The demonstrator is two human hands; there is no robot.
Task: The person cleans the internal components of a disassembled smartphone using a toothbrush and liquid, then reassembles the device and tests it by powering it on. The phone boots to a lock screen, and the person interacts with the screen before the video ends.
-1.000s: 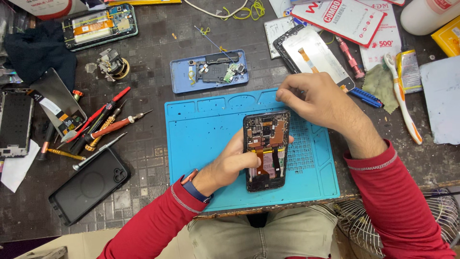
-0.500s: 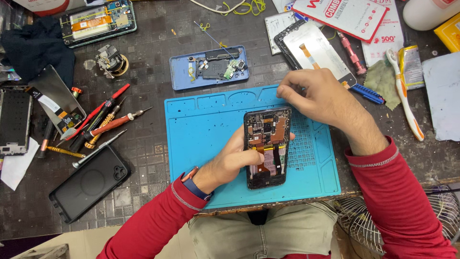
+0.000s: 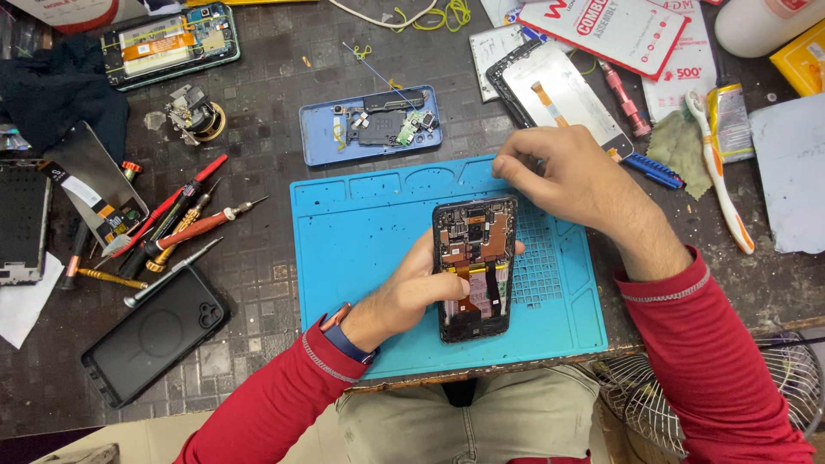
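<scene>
Head view: the opened smartphone (image 3: 473,268) lies back-up on the blue repair mat (image 3: 369,241), its circuit board and flex cables exposed, its long axis running away from the person. The left hand (image 3: 412,292) comes in from the phone's left side, fingers curled around that edge and thumb pressed onto the board near the orange flex, so it has the phone pinned in a loose grip. The right hand (image 3: 550,176) hovers over the mat's upper right corner, just beyond the phone's top edge; its fingertips are drawn together in a pinch, but whether anything small sits between them cannot be told. Just past that hand lies a detached display panel (image 3: 559,90) with a blue pen-like tool (image 3: 653,170) beside it. Above the mat sits a blue back cover (image 3: 371,125) holding loose parts. To the left of the mat lie red-handled screwdrivers (image 3: 185,225) and a black phone case (image 3: 155,335), well apart from both hands
</scene>
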